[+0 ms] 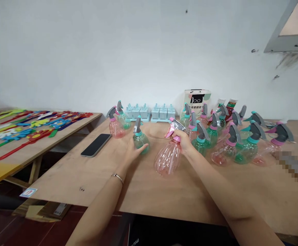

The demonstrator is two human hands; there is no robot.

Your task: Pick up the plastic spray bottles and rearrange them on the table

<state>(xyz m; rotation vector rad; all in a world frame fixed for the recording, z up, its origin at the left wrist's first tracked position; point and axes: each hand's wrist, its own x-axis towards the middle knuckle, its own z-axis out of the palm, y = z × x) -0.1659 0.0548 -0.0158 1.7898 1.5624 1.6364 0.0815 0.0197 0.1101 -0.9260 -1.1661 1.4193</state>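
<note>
My left hand [134,148] is wrapped round the body of a green spray bottle [141,138] with a grey and teal trigger head. Its thumb lies across the front of the bottle, and the other fingers are mostly hidden. In my right hand [182,137] is a clear pink spray bottle [167,159], gripped at its pink and grey trigger head. This bottle is tilted, its ribbed body pointing down and toward me. Just left of my left hand stand another pink spray bottle [116,128] and a green one [124,119].
Several pink and green spray bottles [224,150] crowd the table's right side. Light blue popsicle moulds [138,113] and a printed paper bag [196,99] stand by the wall. A phone [96,145] lies at left. Another table holds colourful hand-shaped items [39,136].
</note>
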